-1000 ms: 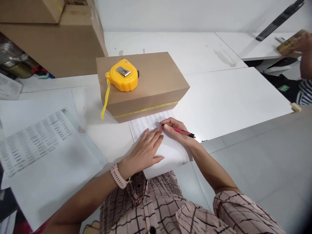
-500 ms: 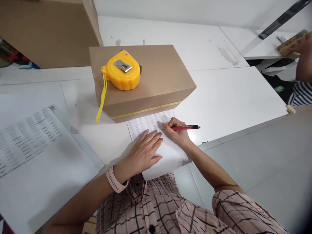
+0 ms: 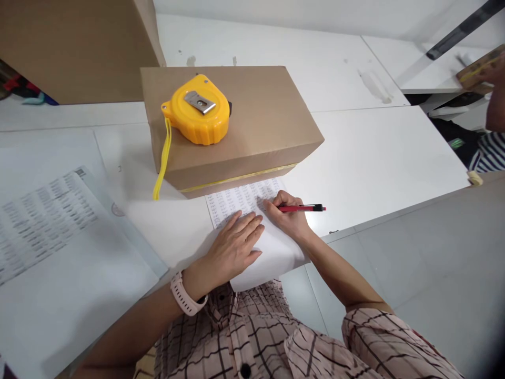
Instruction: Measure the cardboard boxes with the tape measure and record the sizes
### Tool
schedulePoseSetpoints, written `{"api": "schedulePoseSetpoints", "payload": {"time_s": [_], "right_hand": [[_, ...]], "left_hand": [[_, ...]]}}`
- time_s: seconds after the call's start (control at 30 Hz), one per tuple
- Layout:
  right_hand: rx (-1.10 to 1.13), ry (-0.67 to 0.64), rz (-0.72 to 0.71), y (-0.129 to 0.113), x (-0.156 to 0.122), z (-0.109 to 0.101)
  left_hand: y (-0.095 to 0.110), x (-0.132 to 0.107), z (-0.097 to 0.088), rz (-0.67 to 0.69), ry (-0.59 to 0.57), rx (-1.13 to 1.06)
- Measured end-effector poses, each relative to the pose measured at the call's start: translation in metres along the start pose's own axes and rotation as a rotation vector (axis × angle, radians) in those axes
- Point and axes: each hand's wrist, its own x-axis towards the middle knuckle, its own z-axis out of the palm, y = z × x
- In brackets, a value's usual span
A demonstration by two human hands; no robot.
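Note:
A sheet of paper (image 3: 276,247) printed with rows of small figures lies at the table's near edge, partly tucked under a brown cardboard box (image 3: 260,116). My left hand (image 3: 231,250) rests flat on the sheet, fingers stretched out. My right hand (image 3: 286,213) is closed on a red pen (image 3: 302,208) with its tip on the printed rows. A yellow tape measure (image 3: 197,108) with a yellow wrist strap sits on top of the box.
Large printed sheets (image 3: 51,226) cover the table at the left. A big cardboard box (image 3: 79,47) stands at the back left. At the far right another person's hand (image 3: 495,73) holds a brown object near a second table (image 3: 430,63). Grey floor lies to the right.
The view has shifted slightly, so the box looks a little nearer. My right hand has turned the pen more level. My left hand stays flat on the sheet.

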Motion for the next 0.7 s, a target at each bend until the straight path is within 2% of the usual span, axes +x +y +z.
{"api": "schedulePoseSetpoints", "payload": {"time_s": [0.7], "right_hand": [[-0.033,0.008,0.018,0.0011,-0.0002,-0.001]], "left_hand": [[0.0,-0.0021,0.003,-0.008,0.002,-0.027]]}}
